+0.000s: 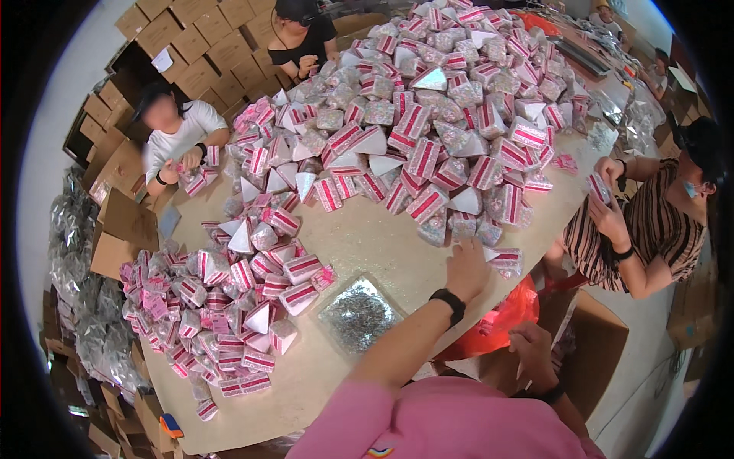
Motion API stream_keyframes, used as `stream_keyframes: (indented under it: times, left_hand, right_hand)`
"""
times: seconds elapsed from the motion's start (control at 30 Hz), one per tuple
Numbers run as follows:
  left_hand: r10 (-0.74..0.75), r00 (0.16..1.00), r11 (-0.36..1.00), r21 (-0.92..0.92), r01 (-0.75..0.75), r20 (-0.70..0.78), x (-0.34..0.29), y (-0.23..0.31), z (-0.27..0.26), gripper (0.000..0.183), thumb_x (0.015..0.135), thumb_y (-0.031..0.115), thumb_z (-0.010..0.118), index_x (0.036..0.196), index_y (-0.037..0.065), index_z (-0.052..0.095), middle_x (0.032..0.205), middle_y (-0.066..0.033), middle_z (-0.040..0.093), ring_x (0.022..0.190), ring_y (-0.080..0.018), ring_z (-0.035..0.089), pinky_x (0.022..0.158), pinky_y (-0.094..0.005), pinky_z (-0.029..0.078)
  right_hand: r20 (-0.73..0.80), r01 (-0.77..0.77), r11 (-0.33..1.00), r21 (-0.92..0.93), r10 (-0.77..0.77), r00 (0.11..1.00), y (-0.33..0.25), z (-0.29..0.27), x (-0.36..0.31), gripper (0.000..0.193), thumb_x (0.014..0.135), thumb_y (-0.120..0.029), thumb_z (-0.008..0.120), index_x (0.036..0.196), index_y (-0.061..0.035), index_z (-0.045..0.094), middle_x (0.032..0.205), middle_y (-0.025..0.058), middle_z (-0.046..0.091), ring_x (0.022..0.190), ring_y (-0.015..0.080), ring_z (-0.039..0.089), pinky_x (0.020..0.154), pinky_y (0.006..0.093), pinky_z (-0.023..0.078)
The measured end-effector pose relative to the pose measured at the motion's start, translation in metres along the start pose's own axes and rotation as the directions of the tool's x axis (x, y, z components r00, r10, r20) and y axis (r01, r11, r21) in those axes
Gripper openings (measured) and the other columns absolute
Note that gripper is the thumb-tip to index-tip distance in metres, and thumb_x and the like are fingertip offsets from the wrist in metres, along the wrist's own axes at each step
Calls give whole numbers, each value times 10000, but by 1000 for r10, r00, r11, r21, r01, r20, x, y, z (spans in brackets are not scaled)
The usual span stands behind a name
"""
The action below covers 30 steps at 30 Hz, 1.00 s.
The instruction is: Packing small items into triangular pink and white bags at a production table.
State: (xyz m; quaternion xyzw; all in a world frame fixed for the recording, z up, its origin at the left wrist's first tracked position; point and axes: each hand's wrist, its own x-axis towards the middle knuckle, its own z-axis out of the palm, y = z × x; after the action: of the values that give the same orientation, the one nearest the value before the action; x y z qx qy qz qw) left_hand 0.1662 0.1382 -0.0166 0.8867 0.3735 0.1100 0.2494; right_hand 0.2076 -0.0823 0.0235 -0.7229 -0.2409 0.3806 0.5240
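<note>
My left hand [468,269], with a black band at its wrist, reaches over the table at the near edge of a big pile of wrapped cake-slice-shaped pieces [428,203]. Its fingers point away from me, apart, and their tips are partly hidden. Just right of it lies one pink-and-white wedge-shaped piece [505,262]; contact between them is unclear. My right hand [533,353] is held lower, off the table's edge beside a red plastic bag [501,317]. Those fingers are curled closed; whatever they hold, if anything, is too small to make out.
A clear square tray [359,315] of small silvery bits sits left of my arm. A smaller heap of wedges [229,294] covers the table's left. An open carton [596,329] stands at right. Co-workers handle pieces around the table; one person [650,222] is close at right.
</note>
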Motion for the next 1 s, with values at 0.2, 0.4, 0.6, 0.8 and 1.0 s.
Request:
stream_keyframes:
  times: [0.2,0.4,0.6,0.8,1.0]
  left_hand:
    - [202,978,959,215,-187,-49,9,-20,21,318,786,90,556,1083,-4,490,1130,-189,495,1047,-354,515,773,-461,491]
    - [177,981,984,20,-179,77,3,-34,28,445,761,112,607,1159,-22,458,1131,-227,508,1018,-401,525,847,-481,454]
    - [-42,997,837,-548,0,-65,-37,-76,-27,613,734,150,692,1259,-22,428,1161,-205,516,1100,-327,522,939,-430,421]
    - [-2,943,-201,-924,324,331,-127,-87,-99,667,800,294,702,1316,-1,399,1306,-132,471,1152,-236,521,1006,-383,400]
    - [294,786,-295,-731,616,544,-202,-89,-113,549,850,348,626,1241,-14,494,1215,-148,549,1167,-244,518,996,-373,409]
  right_hand:
    - [-9,-13,1000,15,13,1000,11,-12,2,70,802,-16,568,852,9,611,691,6,571,614,66,531,574,215,429]
    - [111,93,994,-64,-85,990,7,1,22,76,826,-33,574,872,20,605,710,18,580,651,84,553,594,230,450]
    - [3,33,999,24,-33,999,-4,6,47,74,867,-77,566,891,-9,581,728,8,570,646,70,536,574,220,434]
    - [-125,-49,775,630,163,979,50,-47,105,81,892,-136,562,846,-76,531,683,-28,485,528,49,399,486,201,329]
    - [74,-190,570,800,221,973,50,2,159,100,908,-155,545,846,-80,523,678,-21,474,500,79,386,524,246,382]
